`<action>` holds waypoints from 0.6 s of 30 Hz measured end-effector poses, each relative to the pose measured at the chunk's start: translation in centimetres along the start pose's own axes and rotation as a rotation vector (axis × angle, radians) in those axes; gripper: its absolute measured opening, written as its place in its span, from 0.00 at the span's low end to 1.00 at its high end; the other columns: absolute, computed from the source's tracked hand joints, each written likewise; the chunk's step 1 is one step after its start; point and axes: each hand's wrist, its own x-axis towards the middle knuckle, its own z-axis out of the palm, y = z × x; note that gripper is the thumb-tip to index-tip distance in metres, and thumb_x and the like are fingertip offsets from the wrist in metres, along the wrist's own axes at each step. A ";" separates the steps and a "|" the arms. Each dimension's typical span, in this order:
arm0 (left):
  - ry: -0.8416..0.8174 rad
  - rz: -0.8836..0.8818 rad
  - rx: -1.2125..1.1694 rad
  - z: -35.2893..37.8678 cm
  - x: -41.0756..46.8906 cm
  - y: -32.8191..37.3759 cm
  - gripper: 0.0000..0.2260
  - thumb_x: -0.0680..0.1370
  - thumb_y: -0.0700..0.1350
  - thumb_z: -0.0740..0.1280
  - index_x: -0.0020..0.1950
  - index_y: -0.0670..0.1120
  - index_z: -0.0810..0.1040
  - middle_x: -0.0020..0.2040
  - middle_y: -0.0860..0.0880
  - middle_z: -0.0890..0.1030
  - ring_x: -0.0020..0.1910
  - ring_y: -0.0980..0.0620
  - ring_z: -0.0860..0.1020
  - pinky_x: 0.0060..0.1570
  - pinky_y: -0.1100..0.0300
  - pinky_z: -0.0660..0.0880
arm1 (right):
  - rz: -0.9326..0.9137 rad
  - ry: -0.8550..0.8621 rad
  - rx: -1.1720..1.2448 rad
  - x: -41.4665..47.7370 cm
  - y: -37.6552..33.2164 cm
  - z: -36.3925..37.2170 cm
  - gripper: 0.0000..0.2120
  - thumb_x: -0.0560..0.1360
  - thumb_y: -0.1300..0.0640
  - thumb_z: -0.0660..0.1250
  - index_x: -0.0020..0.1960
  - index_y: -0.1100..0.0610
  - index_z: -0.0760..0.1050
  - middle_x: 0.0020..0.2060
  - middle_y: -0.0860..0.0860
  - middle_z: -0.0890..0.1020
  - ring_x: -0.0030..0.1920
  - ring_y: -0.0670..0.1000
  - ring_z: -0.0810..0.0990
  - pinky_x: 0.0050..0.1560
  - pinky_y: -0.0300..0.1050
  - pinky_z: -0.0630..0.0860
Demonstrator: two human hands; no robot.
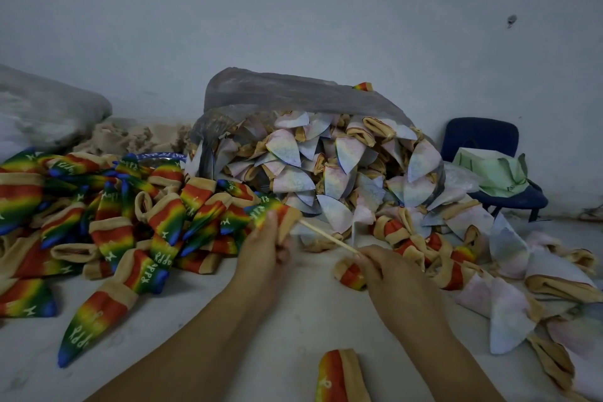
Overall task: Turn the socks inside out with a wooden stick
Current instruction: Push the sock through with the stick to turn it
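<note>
Head view looks down on a floor [293, 320] strewn with socks. The left hand [264, 248] holds one rainbow sock [277, 210] up just near of the heap. Its fingers [271, 225] are curled round the tan cuff end and pinch it closed about the stick [329, 237]. The right hand [378, 268] grips the near end of the stick in closed fingers, and the far end goes into the cuff.

This sock shows its printed side, so the turn looks about finished. The step in hand is most likely getting the stick free without undoing the work. To do that well, the left fingers should keep a firm pinch on the cuff while the right hand draws the stick straight back along its own line. Pulling at an angle could snag the knit or drag the toe back inside. A loose cuff grip would let the whole sock slide along with the stick.

Once free, the sock belongs with the pile of rainbow socks [107, 212] on the left. The next one would come from the pale socks [342, 166] spilling out of the plastic bag [293, 91] at the far middle. A small rolled sock [350, 276] lies just under the right hand; whether the hand touches it cannot be told.
</note>
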 end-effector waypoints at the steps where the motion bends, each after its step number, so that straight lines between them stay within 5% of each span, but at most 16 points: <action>1: -0.025 -0.046 -0.227 -0.2 0.2 0.5 0.25 0.80 0.63 0.56 0.47 0.43 0.79 0.31 0.50 0.77 0.27 0.57 0.70 0.31 0.64 0.66 | 0.014 0.016 0.024 0.1 0.3 -0.1 0.11 0.81 0.45 0.53 0.46 0.44 0.73 0.31 0.43 0.72 0.33 0.42 0.71 0.30 0.41 0.64; 3: -0.093 -0.108 -0.471 -0.6 0.3 1.2 0.34 0.76 0.71 0.52 0.56 0.43 0.80 0.44 0.46 0.85 0.38 0.54 0.81 0.41 0.62 0.73 | 0.052 0.085 0.103 0.3 0.7 -0.2 0.12 0.81 0.47 0.55 0.51 0.47 0.76 0.30 0.42 0.73 0.32 0.40 0.71 0.29 0.39 0.63; 6: -0.150 -0.108 -0.196 0.2 -0.4 1.0 0.37 0.71 0.73 0.50 0.63 0.48 0.77 0.58 0.47 0.84 0.56 0.53 0.82 0.52 0.60 0.75 | 0.092 0.115 0.194 0.4 0.6 -0.1 0.12 0.80 0.45 0.56 0.54 0.46 0.76 0.33 0.41 0.75 0.35 0.39 0.73 0.32 0.40 0.68; 8: -0.152 -0.057 0.077 1.3 -1.0 0.2 0.34 0.71 0.71 0.51 0.61 0.50 0.79 0.57 0.51 0.84 0.56 0.56 0.81 0.51 0.63 0.74 | 0.105 0.051 0.198 0.4 0.5 0.2 0.11 0.78 0.41 0.57 0.52 0.44 0.74 0.36 0.42 0.76 0.37 0.40 0.74 0.35 0.41 0.70; 11: -0.143 -0.018 0.098 2.0 -1.8 -0.2 0.25 0.75 0.66 0.56 0.57 0.51 0.80 0.53 0.52 0.85 0.49 0.61 0.83 0.46 0.66 0.75 | 0.120 -0.120 0.117 0.2 0.3 0.8 0.13 0.73 0.35 0.60 0.50 0.43 0.71 0.42 0.42 0.76 0.42 0.44 0.76 0.38 0.44 0.72; 13: -0.090 0.052 0.079 1.6 -1.3 -0.1 0.21 0.82 0.59 0.56 0.65 0.48 0.77 0.53 0.52 0.83 0.46 0.65 0.82 0.44 0.69 0.76 | 0.116 -0.190 0.029 0.1 0.3 1.4 0.16 0.73 0.36 0.62 0.55 0.44 0.71 0.45 0.43 0.74 0.45 0.47 0.76 0.39 0.44 0.71; 16: -0.059 0.017 -0.214 0.5 -0.7 0.4 0.23 0.82 0.63 0.50 0.71 0.57 0.71 0.65 0.49 0.79 0.53 0.53 0.84 0.50 0.56 0.77 | 0.124 -0.156 0.025 0.2 0.5 1.6 0.13 0.75 0.39 0.61 0.55 0.45 0.73 0.44 0.44 0.74 0.44 0.47 0.75 0.38 0.44 0.71; 18: 0.012 -0.013 -0.509 -0.2 0.0 0.9 0.27 0.82 0.64 0.49 0.76 0.53 0.65 0.69 0.43 0.76 0.56 0.46 0.83 0.54 0.53 0.77 | 0.177 -0.121 0.101 0.4 0.5 1.4 0.11 0.76 0.39 0.60 0.49 0.44 0.74 0.39 0.44 0.75 0.40 0.45 0.75 0.34 0.43 0.69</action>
